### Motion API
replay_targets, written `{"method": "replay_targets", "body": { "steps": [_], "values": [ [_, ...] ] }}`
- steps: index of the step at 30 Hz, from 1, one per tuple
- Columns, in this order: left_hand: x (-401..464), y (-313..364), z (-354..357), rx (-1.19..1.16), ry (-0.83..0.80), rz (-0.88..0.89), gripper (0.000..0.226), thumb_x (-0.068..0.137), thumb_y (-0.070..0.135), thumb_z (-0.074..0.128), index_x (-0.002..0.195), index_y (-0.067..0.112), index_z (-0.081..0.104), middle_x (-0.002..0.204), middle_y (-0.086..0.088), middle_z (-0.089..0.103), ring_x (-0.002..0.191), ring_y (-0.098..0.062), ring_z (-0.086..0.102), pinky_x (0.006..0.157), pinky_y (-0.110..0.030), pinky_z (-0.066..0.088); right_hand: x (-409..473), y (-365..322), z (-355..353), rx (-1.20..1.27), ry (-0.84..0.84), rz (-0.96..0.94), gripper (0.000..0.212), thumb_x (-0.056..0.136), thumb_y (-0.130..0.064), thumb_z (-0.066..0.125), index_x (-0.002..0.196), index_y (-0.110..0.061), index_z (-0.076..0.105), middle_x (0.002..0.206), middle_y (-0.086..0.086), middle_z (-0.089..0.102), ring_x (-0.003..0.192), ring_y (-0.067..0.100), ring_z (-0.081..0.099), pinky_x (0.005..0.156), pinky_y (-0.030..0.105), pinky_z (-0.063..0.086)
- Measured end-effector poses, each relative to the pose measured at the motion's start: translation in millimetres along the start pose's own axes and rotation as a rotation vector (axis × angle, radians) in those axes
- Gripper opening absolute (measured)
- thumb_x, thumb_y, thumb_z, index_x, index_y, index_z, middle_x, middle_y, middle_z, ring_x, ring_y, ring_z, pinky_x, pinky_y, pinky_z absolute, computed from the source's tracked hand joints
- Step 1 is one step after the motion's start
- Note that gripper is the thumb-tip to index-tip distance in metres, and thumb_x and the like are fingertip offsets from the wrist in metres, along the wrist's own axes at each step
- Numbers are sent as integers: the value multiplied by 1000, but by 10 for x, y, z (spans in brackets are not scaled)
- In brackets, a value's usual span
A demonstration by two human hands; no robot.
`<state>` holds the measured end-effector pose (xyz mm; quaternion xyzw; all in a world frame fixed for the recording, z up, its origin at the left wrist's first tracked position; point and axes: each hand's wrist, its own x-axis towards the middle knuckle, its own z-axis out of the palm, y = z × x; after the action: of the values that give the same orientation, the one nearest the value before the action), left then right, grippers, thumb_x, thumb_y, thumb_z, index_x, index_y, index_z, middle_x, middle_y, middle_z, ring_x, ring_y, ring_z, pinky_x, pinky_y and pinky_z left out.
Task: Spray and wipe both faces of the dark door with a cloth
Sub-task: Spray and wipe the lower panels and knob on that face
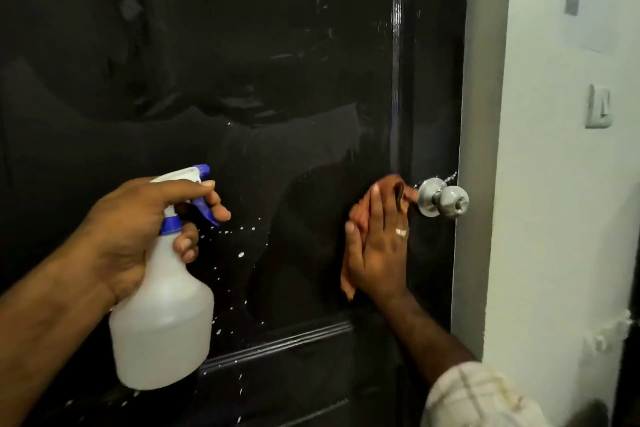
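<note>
Head: right hand point(379, 246) flat on cloth point(348, 279); left hand point(138, 229) grips bottle point(162, 315).

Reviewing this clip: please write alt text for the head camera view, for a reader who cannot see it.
A person's right hand presses a brown cloth flat against a glossy dark door, just left of its silver door knob. The left hand grips a white spray bottle with a blue trigger, aimed at the door, where white droplets speckle the surface.
</note>
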<state>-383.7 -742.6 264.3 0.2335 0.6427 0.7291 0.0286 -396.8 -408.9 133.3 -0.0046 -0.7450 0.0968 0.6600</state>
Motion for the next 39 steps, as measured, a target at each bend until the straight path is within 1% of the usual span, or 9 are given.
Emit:
{"method": "replay_targets", "body": {
  "steps": [4, 6, 15, 21, 25, 27, 30, 33, 39],
  "values": [
    [58, 55, 53, 21, 12, 3, 21, 96, 25, 66, 93, 6, 72, 101, -22, 78, 36, -12, 41, 39, -25, 44, 1327, -149, -33, 37, 136, 6, 72, 109, -47, 49, 165, -4, 35, 174, 17, 29, 162, 37, 25, 134, 50, 16],
    [78, 55, 76, 22, 19, 10, 20, 96, 25, 66, 92, 6, 72, 99, -21, 79, 36, -12, 41, 39, -25, 44, 1505, -204, 4, 30, 130, 58, 74, 109, -51, 45, 167, -6, 32, 174, 18, 28, 162, 36, 25, 134, 49, 17],
    [208, 93, 142, 12, -9, -4, 20, 96, 25, 67, 95, 6, 72, 100, -21, 79, 38, -12, 43, 41, -26, 45, -535, 40, 107, -14, -37, 65, 75, 105, -45, 50, 168, -9, 28, 179, 2, 14, 164, 32, 20, 127, 62, 27],
    [302, 231, 151, 34, -12, 25, 21, 97, 27, 66, 94, 7, 71, 98, -19, 79, 37, -11, 43, 38, -25, 45, 1309, -181, 39, 46, 103, -12, 73, 108, -46, 51, 167, -8, 31, 176, 15, 23, 164, 33, 19, 134, 47, 16],
    [319, 282, 73, 31, 11, 25, 21, 96, 29, 67, 92, 8, 72, 98, -17, 79, 37, -10, 44, 38, -25, 45, 1619, -403, 164, -2, 159, 107, 72, 110, -49, 46, 169, -11, 28, 176, 18, 21, 164, 37, 17, 130, 60, 19],
    [302, 286, 36, 30, 15, 26, 21, 96, 29, 66, 91, 9, 72, 97, -17, 79, 38, -10, 44, 39, -25, 45, 1089, -490, 219, 7, 128, -1, 73, 109, -43, 52, 168, -6, 30, 177, 19, 18, 165, 40, 12, 130, 64, 16],
    [265, 293, -23, 12, 19, 11, 21, 96, 28, 66, 89, 9, 71, 95, -16, 79, 38, -10, 44, 39, -25, 44, -53, -523, 269, -26, -139, -362, 77, 102, -40, 65, 166, -10, 36, 177, 15, 19, 162, 43, 24, 129, 68, 17],
    [227, 301, -125, 8, 33, 8, 21, 96, 27, 66, 91, 8, 71, 97, -18, 79, 38, -11, 43, 40, -26, 44, -52, -358, 196, -99, -203, -588, 76, 98, -50, 68, 164, -21, 43, 176, 4, 27, 158, 37, 34, 130, 63, 21],
    [200, 364, -379, 35, 107, 22, 23, 95, 30, 67, 94, 7, 72, 98, -18, 79, 40, -11, 45, 41, -26, 45, 1688, -1034, 384, -76, 155, -48, 72, 109, -53, 47, 168, -13, 34, 176, 14, 25, 165, 37, 15, 129, 64, 15]
  ]
}}
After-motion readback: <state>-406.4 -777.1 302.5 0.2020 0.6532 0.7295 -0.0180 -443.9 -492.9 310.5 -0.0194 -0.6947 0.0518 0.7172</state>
